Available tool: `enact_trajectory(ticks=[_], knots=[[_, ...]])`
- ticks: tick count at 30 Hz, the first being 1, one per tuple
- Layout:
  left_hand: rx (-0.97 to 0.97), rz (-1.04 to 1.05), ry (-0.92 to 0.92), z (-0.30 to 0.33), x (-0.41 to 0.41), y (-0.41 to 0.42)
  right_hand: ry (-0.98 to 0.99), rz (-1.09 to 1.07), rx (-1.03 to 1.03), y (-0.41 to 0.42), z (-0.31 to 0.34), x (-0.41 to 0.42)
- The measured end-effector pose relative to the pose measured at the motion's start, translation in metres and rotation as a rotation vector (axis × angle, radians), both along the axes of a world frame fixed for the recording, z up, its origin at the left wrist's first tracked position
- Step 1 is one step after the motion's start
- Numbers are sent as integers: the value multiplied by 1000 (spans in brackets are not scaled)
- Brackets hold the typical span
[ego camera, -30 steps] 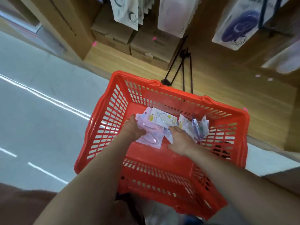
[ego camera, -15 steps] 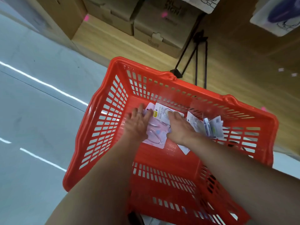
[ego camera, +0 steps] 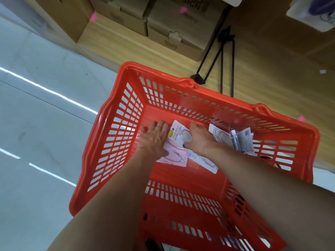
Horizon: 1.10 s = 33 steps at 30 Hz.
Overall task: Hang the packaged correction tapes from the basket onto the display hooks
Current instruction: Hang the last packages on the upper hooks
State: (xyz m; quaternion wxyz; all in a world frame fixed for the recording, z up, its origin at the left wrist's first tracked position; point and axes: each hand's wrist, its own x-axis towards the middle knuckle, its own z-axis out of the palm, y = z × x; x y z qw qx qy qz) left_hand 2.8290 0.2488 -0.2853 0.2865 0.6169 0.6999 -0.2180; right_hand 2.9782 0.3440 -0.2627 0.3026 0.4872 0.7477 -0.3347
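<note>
A red plastic basket (ego camera: 159, 73) stands below me with several packaged correction tapes on its floor. My left hand (ego camera: 154, 140) lies flat with straight fingers on the left side of the pile, over a pink-backed pack (ego camera: 174, 158). My right hand (ego camera: 199, 138) is on the top pack with the yellow label (ego camera: 178, 134): its thumb presses on the clear blister and its fingers curl over the pack's right edge. Another pack (ego camera: 204, 161) lies under my right wrist. More packs (ego camera: 241, 140) lean against the basket's right wall. No display hook is in view.
Cardboard boxes (ego camera: 174, 33) sit on a wooden shelf base (ego camera: 272, 78) beyond the basket. A black wire stand (ego camera: 224, 51) rises just behind the far rim. One hanging packaged item (ego camera: 311, 13) shows at top right. Grey floor (ego camera: 45, 124) lies to the left.
The view has tilted down toward the basket. My left hand has flattened onto the pile. My right hand has slid up and left onto the yellow-labelled pack.
</note>
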Motion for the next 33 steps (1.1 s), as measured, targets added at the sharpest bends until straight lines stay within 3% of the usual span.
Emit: enact_trajectory(ticks=[5,10,17,22,28,31,33], knots=[[9,120,-38,-3,3,-7,7,39,-1,0,-1,1],[6,380,-352,-5,-5,-8,-40,156,18,-11,-7,3],[-41,449,-488,-6,-16,-12,18,148,93,-22,-4,10],[-30,491,-585,21,-28,-11,79,-41,20,-24,17,13],[224,601,-553,78,-44,-21,301,-382,44,-30,55,21],[343,823,-608,114,-41,-29,500,-613,-71,-33,80,30],[408,1010,-772,138,-32,-36,626,-726,-172,-37,98,37]])
